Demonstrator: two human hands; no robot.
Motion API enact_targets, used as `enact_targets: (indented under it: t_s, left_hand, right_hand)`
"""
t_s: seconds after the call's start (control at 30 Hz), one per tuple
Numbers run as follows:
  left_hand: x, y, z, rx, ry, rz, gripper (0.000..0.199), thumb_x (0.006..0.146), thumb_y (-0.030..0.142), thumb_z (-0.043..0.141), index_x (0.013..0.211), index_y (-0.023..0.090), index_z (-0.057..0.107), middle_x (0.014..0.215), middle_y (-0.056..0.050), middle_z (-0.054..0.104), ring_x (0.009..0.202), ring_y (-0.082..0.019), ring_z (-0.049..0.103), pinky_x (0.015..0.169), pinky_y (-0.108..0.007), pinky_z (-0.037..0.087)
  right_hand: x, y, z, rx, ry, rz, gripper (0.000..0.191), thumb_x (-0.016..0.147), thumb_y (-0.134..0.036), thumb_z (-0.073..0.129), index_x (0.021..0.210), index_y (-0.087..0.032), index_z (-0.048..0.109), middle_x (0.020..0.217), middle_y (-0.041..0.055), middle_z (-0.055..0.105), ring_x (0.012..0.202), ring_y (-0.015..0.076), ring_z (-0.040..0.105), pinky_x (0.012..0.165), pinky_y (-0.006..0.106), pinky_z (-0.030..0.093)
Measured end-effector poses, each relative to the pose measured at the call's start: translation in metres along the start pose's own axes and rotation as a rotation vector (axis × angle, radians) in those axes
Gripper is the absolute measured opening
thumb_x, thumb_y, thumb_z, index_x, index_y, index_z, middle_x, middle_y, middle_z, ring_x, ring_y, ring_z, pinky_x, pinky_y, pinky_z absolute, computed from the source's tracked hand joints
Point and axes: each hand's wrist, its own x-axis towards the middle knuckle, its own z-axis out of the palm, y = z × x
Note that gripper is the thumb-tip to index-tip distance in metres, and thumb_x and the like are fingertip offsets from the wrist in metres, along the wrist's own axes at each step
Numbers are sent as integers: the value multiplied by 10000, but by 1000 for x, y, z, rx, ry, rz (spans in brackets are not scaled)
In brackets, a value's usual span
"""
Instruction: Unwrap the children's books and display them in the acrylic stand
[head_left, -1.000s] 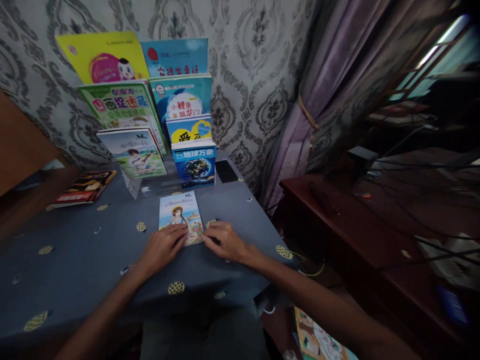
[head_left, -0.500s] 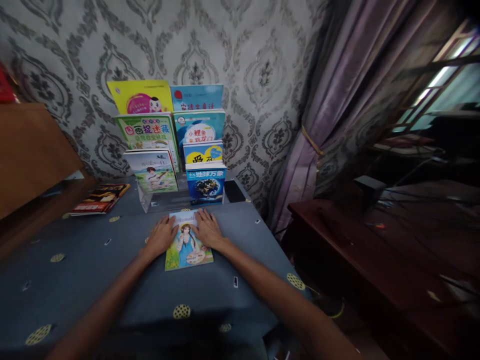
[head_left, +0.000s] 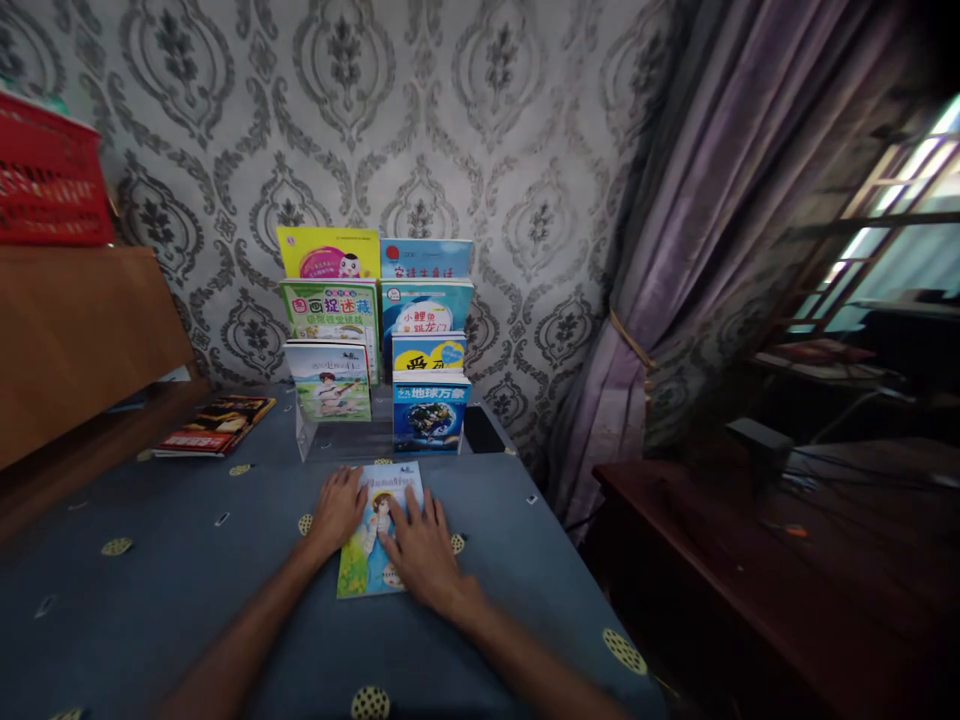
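A thin illustrated book (head_left: 361,565) lies flat on the patterned tablecloth, its cover showing a figure in blue and white. My left hand (head_left: 341,508) rests along its upper left edge with the fingers stretched out. Over the cover's right side lies my right hand (head_left: 421,540), fingers spread, hiding part of the picture. Just beyond the hands stands a clear tiered rack (head_left: 303,440) of upright books. In its lowest tier are a book with a guitar player (head_left: 330,390) at left and a blue book with a globe (head_left: 429,418) at right.
More books, such as a yellow one (head_left: 328,250), fill the rack's upper tiers. A dark phone-like slab (head_left: 484,430) lies right of the rack. At left are stacked books (head_left: 217,425), a brown box (head_left: 82,340) and a red basket (head_left: 52,175). A dark red desk (head_left: 675,540) stands at right.
My view has tilted up, so the rack and book sit lower in the picture. My right hand has slid down from the book's top right corner onto the middle of its cover.
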Motion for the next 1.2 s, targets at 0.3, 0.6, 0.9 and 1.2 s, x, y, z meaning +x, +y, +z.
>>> enact_targets:
  t_s: [0.3, 0.6, 0.9, 1.2]
  left_hand:
    - [14, -18, 17, -449, 38, -82, 414, 895, 273, 462, 1278, 179, 588, 1213, -125, 708, 1103, -258, 669, 960, -443, 534]
    - [25, -30, 13, -1350, 28, -409, 537, 590, 360, 783, 1071, 161, 651, 1179, -141, 708, 1175, -308, 628, 1044, -414, 469]
    - [7, -6, -7, -1701, -170, -760, 523, 597, 208, 822, 1073, 125, 620, 885, -100, 747, 706, -224, 713, 633, -298, 554]
    - [8, 5, -42, -1836, -189, -672, 577, 588, 275, 885, 1082, 135, 621, 960, -122, 774, 804, -278, 747, 713, -353, 605]
  right_hand:
    - [-6, -7, -8, 27, -31, 34, 577, 970, -421, 501, 1498, -193, 460, 1587, 191, 342, 1473, 470, 222, 1177, 625, 257]
    - [-5, 0, 5, 74, 45, 15, 534, 966, -402, 531, 1462, -205, 505, 1573, 175, 380, 1485, 438, 231, 1165, 610, 287]
    - [-3, 17, 29, 185, 154, -50, 545, 962, -408, 520, 1477, -237, 477, 1591, 142, 360, 1483, 414, 260, 1166, 595, 315]
    - [14, 35, 32, 755, 292, 134, 720, 899, -473, 554, 1509, -137, 370, 1404, 185, 574, 1270, 334, 573, 1037, 496, 500]
